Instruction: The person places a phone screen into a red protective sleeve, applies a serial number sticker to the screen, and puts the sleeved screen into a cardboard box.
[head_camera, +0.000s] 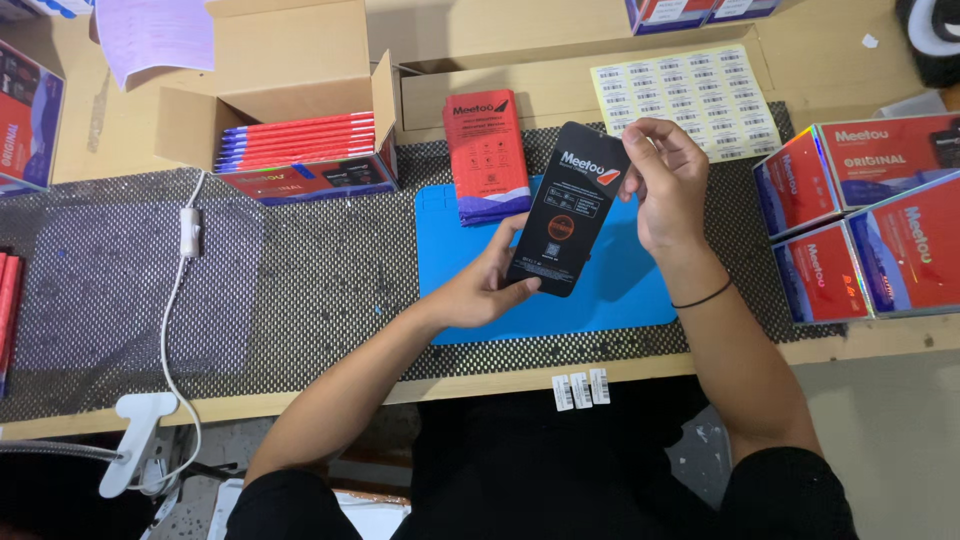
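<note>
Both hands hold a flat black rectangular package above a blue mat. My left hand grips its lower left edge. At the package's top right corner, my right hand pinches with fingertips. A black band circles the right wrist. Just beyond the package lies a stack of flat red packages on the mat's far left corner.
An open cardboard box holds several red packages on edge. A yellow sheet of small labels lies at the back. Red and blue cartons stand at the right. Three small labels stick to the table edge. A white cable with a switch runs at left.
</note>
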